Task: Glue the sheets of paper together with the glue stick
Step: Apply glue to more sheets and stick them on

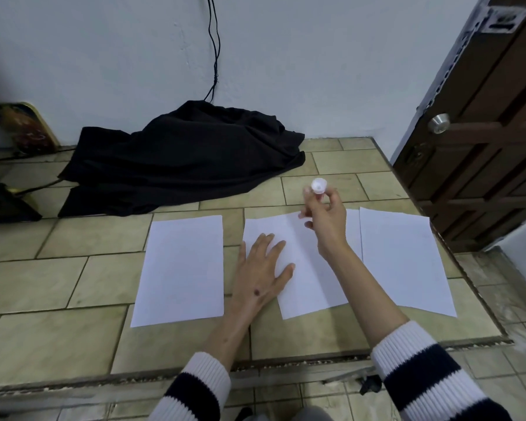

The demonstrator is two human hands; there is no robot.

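Three white sheets lie in a row on a tiled surface: a left sheet [181, 270], a middle sheet [304, 268] and a right sheet [404, 259]. The middle one looks like two overlapping sheets with a crease or edge down its centre. My left hand [260, 273] rests flat, fingers spread, on the middle sheet's left part. My right hand [325, 221] hovers above the middle sheet's far end, fingers closed around a small white glue stick [318, 186] whose round end points up and away.
A crumpled black cloth [182, 159] lies at the back against the wall, with black cables [214, 50] hanging above it. A brown door [480, 141] stands at the right. The tiled surface [73, 278] ends in a step near my sleeves.
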